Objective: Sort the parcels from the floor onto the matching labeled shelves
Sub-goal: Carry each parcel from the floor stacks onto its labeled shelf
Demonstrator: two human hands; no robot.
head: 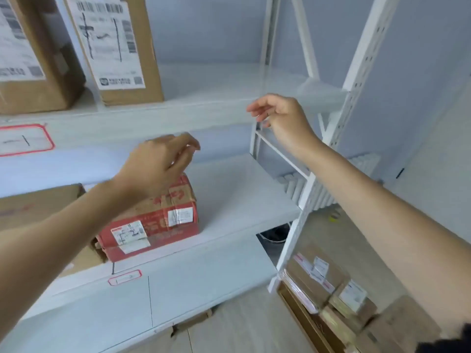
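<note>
The red parcel (153, 220) sits at the front edge of the middle shelf (237, 200), above a red-bordered label (124, 277), presumably its match. Both hands hang empty with loose fingers: the left hand (158, 166) just above the parcel, the right hand (280, 118) near the upper shelf's edge (178, 115). More parcels (331, 289) wait on the floor.
</note>
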